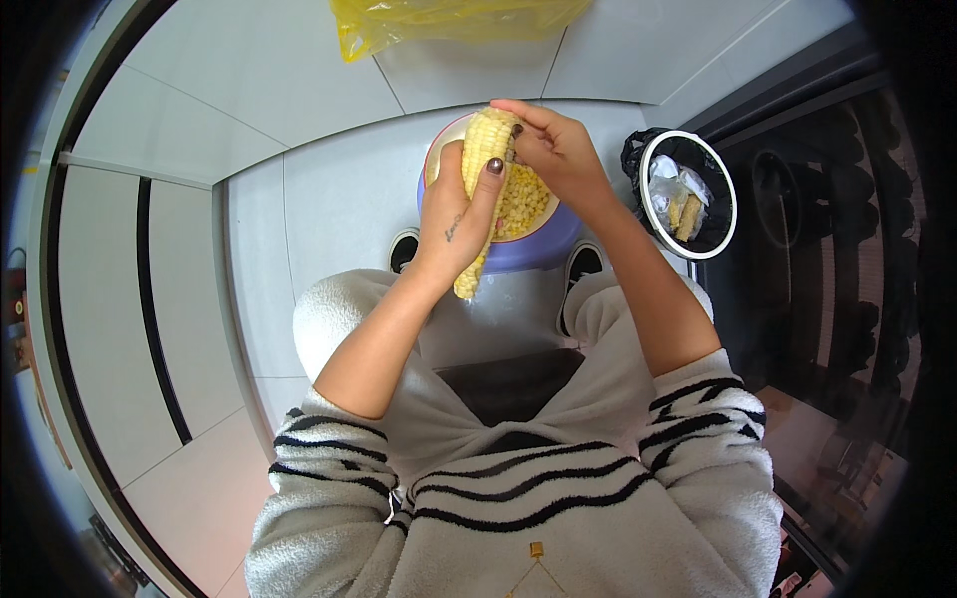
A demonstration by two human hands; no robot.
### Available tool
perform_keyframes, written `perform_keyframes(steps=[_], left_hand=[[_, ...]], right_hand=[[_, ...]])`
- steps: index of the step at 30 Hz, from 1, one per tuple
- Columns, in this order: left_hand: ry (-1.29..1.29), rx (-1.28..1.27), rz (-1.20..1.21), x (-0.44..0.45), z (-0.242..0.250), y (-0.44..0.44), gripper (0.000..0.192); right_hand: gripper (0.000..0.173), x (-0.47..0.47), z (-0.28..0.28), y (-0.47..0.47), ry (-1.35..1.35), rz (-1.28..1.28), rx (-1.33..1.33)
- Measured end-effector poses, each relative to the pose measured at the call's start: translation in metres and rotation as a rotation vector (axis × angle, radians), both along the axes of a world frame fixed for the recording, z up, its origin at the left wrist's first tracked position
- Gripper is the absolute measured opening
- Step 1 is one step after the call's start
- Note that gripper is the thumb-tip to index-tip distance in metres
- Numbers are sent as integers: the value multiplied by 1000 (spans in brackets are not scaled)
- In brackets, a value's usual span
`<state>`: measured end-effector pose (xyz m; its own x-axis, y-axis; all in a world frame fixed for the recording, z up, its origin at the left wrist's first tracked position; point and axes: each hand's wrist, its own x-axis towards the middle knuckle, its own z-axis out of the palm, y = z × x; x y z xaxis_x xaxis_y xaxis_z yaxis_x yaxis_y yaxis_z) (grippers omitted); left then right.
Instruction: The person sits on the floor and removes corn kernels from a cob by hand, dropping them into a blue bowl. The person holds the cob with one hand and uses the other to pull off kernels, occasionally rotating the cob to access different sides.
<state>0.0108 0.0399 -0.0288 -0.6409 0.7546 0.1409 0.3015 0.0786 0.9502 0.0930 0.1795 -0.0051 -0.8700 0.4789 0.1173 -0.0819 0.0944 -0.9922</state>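
Note:
My left hand (454, 217) is wrapped around an ear of corn (486, 149) with pale yellow kernels, its thumb pressed on the near face. The ear tilts, with its upper end away from me and its lower end pointing towards my lap. At the upper right side of the ear, the bent fingers of my right hand (549, 146) touch the kernels, with the index finger reaching over the top end. Beneath both hands stands a pale bowl with a red rim (432, 153), holding loose corn kernels (525, 196). The bowl rests on a purple plastic base (523, 258).
A white-rimmed bin (731, 198) lined with a black bag stands at the right, holding plastic wrappers and bare corncobs (688, 218). A yellow plastic bag (448, 22) lies at the far edge. Light cabinet panels (247, 90) and a dark glossy panel (815, 247) flank the floor.

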Motion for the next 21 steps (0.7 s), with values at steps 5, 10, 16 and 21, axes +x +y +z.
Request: perform_keyframes(steps=[5, 10, 16, 21], left_hand=[[-190, 3, -47, 3, 9, 0, 42], [-329, 48, -83, 4, 17, -1, 43], [-380, 103, -68, 5, 11, 2, 43], [-498, 77, -89, 5, 17, 1, 46]], right_hand=[[40, 0, -13, 7, 25, -19, 35], [42, 4, -1, 8, 7, 53, -228], [36, -3, -6, 0, 31, -18, -125], [37, -2, -9, 3, 15, 7, -131]])
